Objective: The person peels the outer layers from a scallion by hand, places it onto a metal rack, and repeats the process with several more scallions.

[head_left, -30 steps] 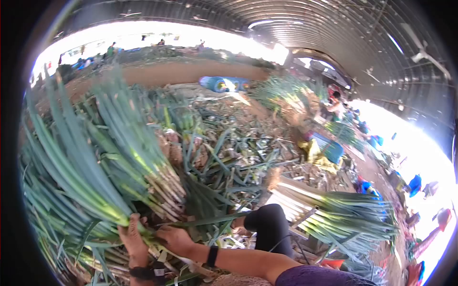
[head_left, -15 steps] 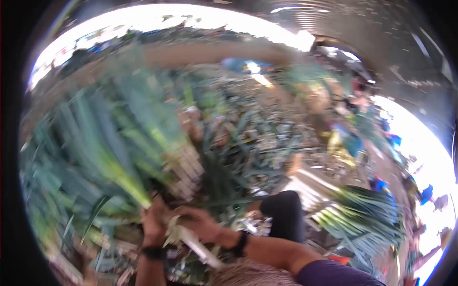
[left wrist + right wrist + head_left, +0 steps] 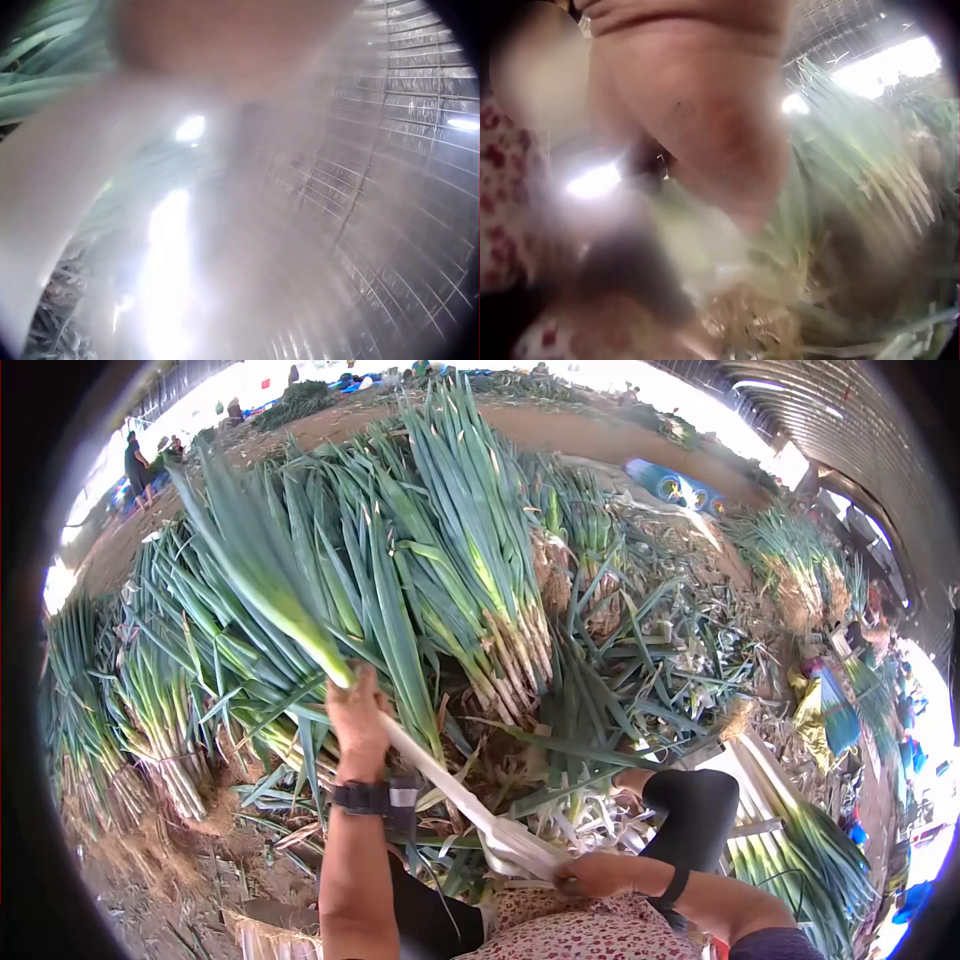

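In the head view my left hand [image 3: 360,715] grips a long green onion [image 3: 420,758] just below its leaves. The leaves fan up and left, and the white stalk slants down to the right. Beside my lap my right hand [image 3: 598,875] holds the pale lower end, where loose whitish skin [image 3: 520,848] hangs around the stalk. The left wrist view shows the white stalk [image 3: 45,172] large and blurred. In the right wrist view my right hand [image 3: 705,112] covers most of the pale end, so its fingertips are hidden.
Bundles of green onions [image 3: 490,580] lie heaped in front and to the left. Trimmed leaves [image 3: 660,660] litter the ground. A row of peeled onions [image 3: 790,810] rests right of my bent knee [image 3: 695,810]. A blue roll [image 3: 665,482] lies farther back.
My hands were close together at the onion's neck. My right hand has since moved down and right, away from the left, along the white stalk. The head view has swung left.
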The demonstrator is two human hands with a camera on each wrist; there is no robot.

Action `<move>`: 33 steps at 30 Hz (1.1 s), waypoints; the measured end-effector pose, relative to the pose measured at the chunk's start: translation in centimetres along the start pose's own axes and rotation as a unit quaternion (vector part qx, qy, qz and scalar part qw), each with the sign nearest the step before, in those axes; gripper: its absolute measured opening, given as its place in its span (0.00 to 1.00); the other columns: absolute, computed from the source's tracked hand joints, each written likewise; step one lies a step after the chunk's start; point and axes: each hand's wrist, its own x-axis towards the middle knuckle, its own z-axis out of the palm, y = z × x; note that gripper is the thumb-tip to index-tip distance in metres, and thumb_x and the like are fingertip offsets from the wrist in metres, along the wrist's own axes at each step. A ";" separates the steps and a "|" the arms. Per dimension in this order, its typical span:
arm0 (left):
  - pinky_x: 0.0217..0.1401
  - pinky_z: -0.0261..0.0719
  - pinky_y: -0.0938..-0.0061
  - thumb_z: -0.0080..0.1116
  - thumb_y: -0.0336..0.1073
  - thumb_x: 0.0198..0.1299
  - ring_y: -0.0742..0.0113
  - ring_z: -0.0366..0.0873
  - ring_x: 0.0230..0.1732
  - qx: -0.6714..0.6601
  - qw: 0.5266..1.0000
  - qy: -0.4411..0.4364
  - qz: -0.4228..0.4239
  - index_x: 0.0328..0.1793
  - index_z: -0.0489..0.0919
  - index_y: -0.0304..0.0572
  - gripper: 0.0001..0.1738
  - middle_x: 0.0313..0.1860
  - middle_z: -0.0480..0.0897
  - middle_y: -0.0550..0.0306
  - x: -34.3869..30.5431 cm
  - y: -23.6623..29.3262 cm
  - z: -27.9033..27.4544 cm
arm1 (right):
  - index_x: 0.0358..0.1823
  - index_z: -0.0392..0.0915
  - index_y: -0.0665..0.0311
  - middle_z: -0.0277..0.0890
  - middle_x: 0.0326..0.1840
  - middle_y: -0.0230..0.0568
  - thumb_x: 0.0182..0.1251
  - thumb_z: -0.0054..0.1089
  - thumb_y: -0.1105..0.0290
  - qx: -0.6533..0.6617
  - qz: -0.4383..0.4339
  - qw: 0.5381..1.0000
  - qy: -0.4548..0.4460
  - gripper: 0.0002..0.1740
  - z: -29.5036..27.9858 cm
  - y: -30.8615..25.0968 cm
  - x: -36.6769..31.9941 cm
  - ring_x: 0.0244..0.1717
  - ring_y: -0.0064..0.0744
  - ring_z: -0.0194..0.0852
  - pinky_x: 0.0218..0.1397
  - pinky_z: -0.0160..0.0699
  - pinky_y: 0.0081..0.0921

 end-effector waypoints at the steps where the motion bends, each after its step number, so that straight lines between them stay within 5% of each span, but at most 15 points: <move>1: 0.12 0.65 0.87 0.55 0.33 0.62 0.81 0.63 0.15 0.012 0.999 0.012 0.039 0.45 0.70 0.45 0.08 0.27 0.73 0.63 1.2 0.3 -1.0 | 0.43 0.76 0.64 0.78 0.35 0.51 0.65 0.46 0.53 -0.022 0.031 0.999 -0.019 0.21 2.2 3.5 0.5 0.40 0.46 0.76 0.46 0.72 0.37; 6: 0.14 0.60 0.83 0.56 0.33 0.61 0.80 0.60 0.14 -0.034 0.990 0.068 0.117 0.42 0.70 0.45 0.07 0.22 0.68 0.67 4.2 3.1 -4.7 | 0.38 0.81 0.65 0.79 0.40 0.52 0.56 0.50 0.55 -0.108 0.237 0.965 -0.013 0.20 3.4 11.7 -1.4 0.42 0.50 0.78 0.45 0.75 0.41; 9: 0.15 0.59 0.81 0.57 0.33 0.61 0.79 0.59 0.14 -0.097 0.984 0.051 0.139 0.43 0.70 0.45 0.08 0.19 0.65 0.68 4.6 4.0 -5.9 | 0.43 0.81 0.60 0.80 0.42 0.47 0.54 0.52 0.61 -0.183 0.293 0.937 0.062 0.18 0.5 10.5 0.0 0.43 0.50 0.79 0.45 0.76 0.42; 10: 0.15 0.59 0.82 0.57 0.33 0.61 0.79 0.59 0.14 -0.093 0.984 0.059 0.139 0.43 0.70 0.45 0.09 0.20 0.65 0.68 4.2 4.0 -5.7 | 0.50 0.78 0.58 0.78 0.46 0.48 0.55 0.54 0.60 -0.193 0.246 0.945 0.099 0.21 -1.4 8.1 0.3 0.48 0.50 0.76 0.50 0.74 0.42; 12: 0.15 0.60 0.82 0.59 0.34 0.60 0.79 0.60 0.14 -0.105 0.984 0.048 0.136 0.44 0.70 0.45 0.10 0.20 0.66 0.67 3.1 3.7 -5.3 | 0.58 0.71 0.61 0.71 0.56 0.53 0.55 0.61 0.56 -0.071 0.011 0.928 0.365 0.29 -3.8 3.1 2.0 0.57 0.52 0.69 0.59 0.68 0.41; 15: 0.14 0.62 0.83 0.61 0.40 0.59 0.78 0.62 0.15 -0.030 0.987 0.084 0.131 0.43 0.69 0.45 0.14 0.21 0.66 0.66 1.9 3.0 -4.1 | 0.56 0.69 0.61 0.70 0.55 0.54 0.53 0.68 0.59 0.031 -0.107 0.889 0.444 0.30 -6.7 -7.5 4.1 0.58 0.47 0.70 0.58 0.69 0.41; 16: 0.15 0.63 0.82 0.61 0.42 0.60 0.78 0.62 0.15 -0.073 0.987 0.037 0.137 0.43 0.69 0.45 0.14 0.22 0.67 0.66 2.2 2.1 -4.2 | 0.55 0.69 0.61 0.72 0.53 0.52 0.53 0.69 0.62 0.063 -0.121 0.872 0.470 0.29 -6.7 -9.3 5.3 0.56 0.46 0.73 0.56 0.71 0.38; 19: 0.22 0.70 0.79 0.55 0.49 0.62 0.74 0.67 0.20 -0.052 0.989 0.053 0.126 0.43 0.68 0.44 0.17 0.24 0.69 0.64 1.9 1.5 -3.5 | 0.51 0.70 0.63 0.76 0.49 0.45 0.53 0.67 0.64 0.175 -0.122 0.874 0.437 0.25 -6.3 -10.2 9.0 0.48 0.45 0.77 0.51 0.75 0.35; 21: 0.28 0.73 0.75 0.51 0.52 0.64 0.72 0.70 0.25 -0.119 0.987 -0.014 0.111 0.47 0.68 0.45 0.20 0.27 0.70 0.61 1.5 1.6 -3.5 | 0.44 0.70 0.65 0.79 0.39 0.41 0.54 0.68 0.65 0.171 -0.145 0.857 0.464 0.20 -6.2 -10.1 9.3 0.41 0.35 0.80 0.44 0.77 0.30; 22: 0.33 0.75 0.72 0.48 0.52 0.65 0.69 0.71 0.28 -0.195 0.977 -0.081 0.035 0.53 0.67 0.45 0.21 0.30 0.71 0.59 0.8 1.6 -3.5 | 0.44 0.71 0.65 0.79 0.37 0.41 0.54 0.68 0.65 0.218 -0.144 0.851 0.457 0.20 -6.5 -10.4 8.8 0.40 0.33 0.80 0.43 0.77 0.29; 25: 0.27 0.70 0.74 0.51 0.49 0.65 0.70 0.67 0.24 -0.270 0.940 -0.189 -0.084 0.56 0.68 0.48 0.20 0.28 0.69 0.62 -0.6 -1.2 -2.8 | 0.41 0.72 0.66 0.77 0.31 0.41 0.55 0.67 0.66 0.277 -0.169 0.837 0.441 0.17 -7.6 -10.5 8.4 0.36 0.29 0.79 0.39 0.75 0.27; 29: 0.23 0.66 0.76 0.57 0.47 0.62 0.73 0.65 0.22 -0.237 0.952 -0.187 -0.051 0.52 0.71 0.54 0.16 0.27 0.68 0.64 -0.9 -2.4 -2.5 | 0.37 0.74 0.67 0.76 0.29 0.41 0.54 0.67 0.68 0.202 -0.115 0.880 0.415 0.14 -8.7 -11.3 7.2 0.32 0.28 0.77 0.37 0.74 0.26; 33: 0.21 0.65 0.78 0.58 0.47 0.62 0.75 0.65 0.20 -0.215 0.959 -0.177 -0.043 0.49 0.72 0.54 0.14 0.25 0.68 0.65 -1.0 -2.0 -1.7 | 0.35 0.75 0.68 0.76 0.29 0.42 0.52 0.68 0.69 0.139 -0.166 0.876 0.431 0.13 -8.5 -10.3 8.2 0.30 0.31 0.75 0.36 0.73 0.27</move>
